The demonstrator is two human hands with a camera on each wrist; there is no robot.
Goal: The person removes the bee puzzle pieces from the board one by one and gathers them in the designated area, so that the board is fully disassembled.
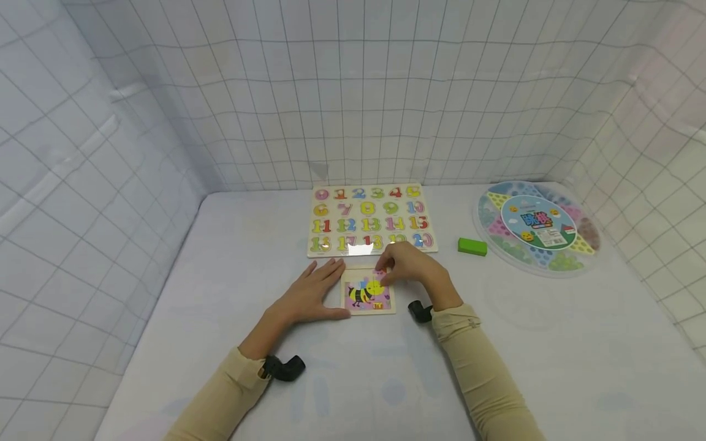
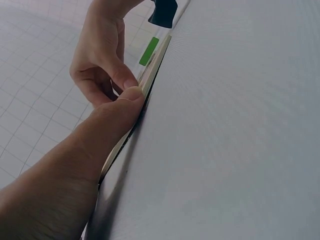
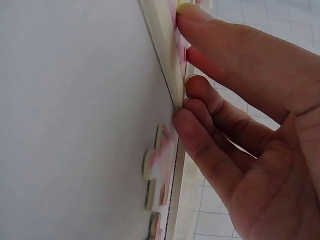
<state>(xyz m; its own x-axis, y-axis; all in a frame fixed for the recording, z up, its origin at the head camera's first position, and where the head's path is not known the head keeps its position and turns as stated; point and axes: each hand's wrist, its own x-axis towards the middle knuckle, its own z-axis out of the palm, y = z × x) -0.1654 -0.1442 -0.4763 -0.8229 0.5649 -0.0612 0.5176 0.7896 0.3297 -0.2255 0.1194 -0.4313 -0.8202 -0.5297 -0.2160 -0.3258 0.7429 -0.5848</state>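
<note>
A small wooden jigsaw puzzle with a yellow-and-black bee on pink lies in a pale frame. My left hand rests flat at its left side, fingers spread straight and the thumb along the lower left corner. Over the upper right of the puzzle, my right hand bends its fingers and pinches a pink puzzle piece between thumb and index finger. In the right wrist view, the other fingers of the right hand touch the frame's edge. The pinched piece is partly hidden by the fingertips.
Loose puzzle pieces lie beside the frame in the right wrist view. Behind the puzzle is a number board. A green block and a round checkers-style board stand to the right. Gridded white curtains surround the table.
</note>
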